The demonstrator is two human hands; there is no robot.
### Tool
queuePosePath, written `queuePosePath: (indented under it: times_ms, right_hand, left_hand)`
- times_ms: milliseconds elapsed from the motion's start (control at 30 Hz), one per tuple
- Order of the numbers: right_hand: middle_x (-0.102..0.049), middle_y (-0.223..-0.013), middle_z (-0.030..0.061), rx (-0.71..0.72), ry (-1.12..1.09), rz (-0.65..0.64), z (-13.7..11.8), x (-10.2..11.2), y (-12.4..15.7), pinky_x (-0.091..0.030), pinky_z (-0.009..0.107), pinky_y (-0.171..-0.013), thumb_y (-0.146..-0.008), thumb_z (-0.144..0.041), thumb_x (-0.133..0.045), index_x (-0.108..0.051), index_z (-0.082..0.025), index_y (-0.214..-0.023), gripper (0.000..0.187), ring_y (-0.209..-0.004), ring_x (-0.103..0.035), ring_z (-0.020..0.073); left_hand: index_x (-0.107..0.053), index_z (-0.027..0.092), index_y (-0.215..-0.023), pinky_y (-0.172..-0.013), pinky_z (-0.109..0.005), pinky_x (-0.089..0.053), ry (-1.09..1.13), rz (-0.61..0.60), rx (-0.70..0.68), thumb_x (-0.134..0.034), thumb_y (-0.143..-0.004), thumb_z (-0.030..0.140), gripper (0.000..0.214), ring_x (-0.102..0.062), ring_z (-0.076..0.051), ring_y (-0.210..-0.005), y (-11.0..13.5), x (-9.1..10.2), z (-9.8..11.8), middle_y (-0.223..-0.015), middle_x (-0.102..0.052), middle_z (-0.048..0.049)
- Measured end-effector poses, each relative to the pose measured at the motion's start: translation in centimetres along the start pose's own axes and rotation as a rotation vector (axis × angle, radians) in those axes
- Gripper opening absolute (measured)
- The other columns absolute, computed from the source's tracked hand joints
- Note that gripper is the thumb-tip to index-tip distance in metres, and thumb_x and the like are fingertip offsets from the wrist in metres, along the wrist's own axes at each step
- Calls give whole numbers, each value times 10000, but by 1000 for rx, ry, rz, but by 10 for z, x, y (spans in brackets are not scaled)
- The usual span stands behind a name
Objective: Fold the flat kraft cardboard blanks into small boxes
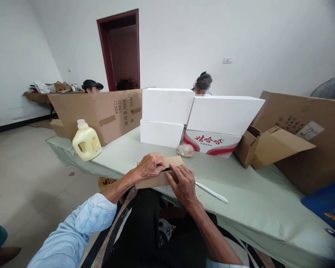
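A flat piece of brown cardboard (pixel 171 162) lies at the near edge of the green-covered table (pixel 240 193). My left hand (pixel 150 165) rests on top of it with fingers curled, pressing down near a thin dark strip along its middle. My right hand (pixel 184 184) lies flat on the cardboard's right end, fingers stretched toward the left hand. A white-handled knife (pixel 210 191) lies on the table just right of my right hand, its blade end hidden under the hand.
A yellow jug (pixel 86 141) stands at the table's left end. White foam boxes (pixel 167 106) and a red-printed carton (pixel 212 143) are stacked behind, with a small wrapped lump (pixel 185 150) before them. Brown cartons (pixel 270 147) stand right and left. Two people sit beyond.
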State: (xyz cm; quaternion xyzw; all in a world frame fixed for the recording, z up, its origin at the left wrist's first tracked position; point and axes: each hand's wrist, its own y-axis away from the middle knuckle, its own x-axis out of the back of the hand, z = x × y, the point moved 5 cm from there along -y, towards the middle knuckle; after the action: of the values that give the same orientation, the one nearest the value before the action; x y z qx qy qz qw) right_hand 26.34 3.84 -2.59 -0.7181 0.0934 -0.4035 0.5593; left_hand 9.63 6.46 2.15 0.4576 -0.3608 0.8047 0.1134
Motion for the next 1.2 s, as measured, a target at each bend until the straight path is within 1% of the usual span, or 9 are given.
queuePosePath:
  times_ms: [133,300,433,533,667,767,900,1033,1200]
  right_hand:
    - [-778,-1024,89,2,1,3,0,0,0,-451,408,-868,-1063,-314,-610,-685,-175,-1291,277,-958,-663,264]
    - [-780,-1041,91,-19,5,-14,1,-3,2,-456,411,-875,-1058,-322,-613,-689,-200,-1304,285,-967,-669,261]
    - [-778,-1022,90,-13,-1,5,-1,-2,2,-461,410,-876,-1060,-320,-607,-684,-196,-1310,289,-969,-667,262]
    - [-775,-1024,95,-17,-2,6,-1,-2,2,-465,416,-883,-1058,-321,-607,-682,-200,-1325,302,-972,-667,266]
    - [-771,-1039,101,-17,3,3,-1,-3,2,-466,422,-881,-1047,-315,-619,-687,-201,-1335,318,-983,-665,273]
    - [-770,-1041,101,-11,2,8,-2,-3,2,-465,416,-889,-1056,-317,-608,-688,-195,-1320,301,-987,-668,269]
    - [-771,-1045,99,-9,5,-4,-3,-2,2,-463,414,-884,-1061,-316,-602,-672,-191,-1331,305,-970,-666,265]
    - [-773,-1061,98,-12,1,-4,-3,-2,4,-462,414,-878,-1050,-308,-610,-659,-198,-1356,329,-972,-665,262]
    - [-774,-1052,95,-15,-1,-16,-4,-1,6,-466,415,-874,-1055,-316,-604,-656,-203,-1361,331,-960,-669,263]
  left_hand:
    - [-610,198,-735,-823,-331,-491,-128,-1,46,-620,-927,131,204,-628,-209,-877,-1,-5,6,-860,-670,-49]
    - [-600,199,-825,-868,-368,-486,-229,-47,54,-569,-967,148,154,-625,-231,-907,-1,-7,10,-938,-675,-72]
    - [-601,200,-862,-869,-376,-483,-247,-65,31,-548,-991,165,144,-619,-231,-909,0,-4,10,-951,-677,-72]
    - [-606,207,-870,-854,-367,-482,-220,-62,5,-584,-988,196,121,-615,-228,-908,2,-1,11,-947,-678,-63]
    - [-610,204,-872,-867,-393,-482,-277,-69,2,-540,-1003,182,150,-623,-257,-950,3,-4,13,-958,-677,-89]
    - [-605,201,-901,-863,-395,-483,-316,-95,11,-529,-1006,185,131,-624,-261,-952,1,-8,12,-971,-673,-96]
    - [-577,206,-897,-855,-387,-479,-305,-116,20,-521,-1008,193,125,-621,-245,-918,0,-8,9,-973,-671,-85]
    - [-550,215,-883,-837,-382,-477,-238,-117,-1,-516,-1002,201,125,-612,-238,-897,0,-6,7,-954,-660,-72]
    - [-526,221,-865,-819,-364,-477,-162,-122,6,-525,-983,198,121,-598,-221,-870,0,-3,4,-937,-648,-56]
